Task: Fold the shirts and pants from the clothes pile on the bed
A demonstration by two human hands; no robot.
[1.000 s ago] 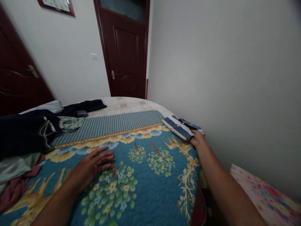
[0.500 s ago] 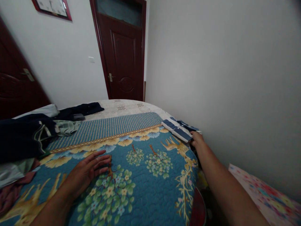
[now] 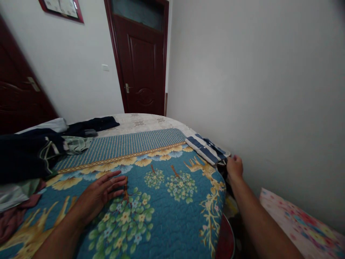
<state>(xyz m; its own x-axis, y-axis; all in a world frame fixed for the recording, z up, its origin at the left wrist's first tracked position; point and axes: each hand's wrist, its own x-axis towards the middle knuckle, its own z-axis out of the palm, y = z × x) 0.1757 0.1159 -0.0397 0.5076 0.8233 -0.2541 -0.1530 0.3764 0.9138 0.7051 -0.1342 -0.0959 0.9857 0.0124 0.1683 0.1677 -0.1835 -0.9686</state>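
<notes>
A folded blue-and-white striped garment (image 3: 206, 148) lies at the right edge of the round table, partly on a teal quilted cloth (image 3: 172, 216) with flowers and deer. Beside the garment's near right corner is my right hand (image 3: 235, 167), its fingers curled; whether it pinches the garment's edge is too small to tell. My left hand (image 3: 104, 190) hovers over or rests on the quilted cloth at the left, fingers spread, holding nothing.
Dark clothes (image 3: 24, 154) lie heaped at the table's left, with white, green and reddish pieces. A patterned white tabletop (image 3: 148, 120) shows behind the cloth. A pink floral surface (image 3: 302, 219) is at lower right, beside the wall. A red round seat (image 3: 226, 239) stands below the table edge.
My right hand has moved right, from on top of the garment's corner to just beyond its edge. The garment's near right corner now lies more exposed. My left hand has stayed nearly still.
</notes>
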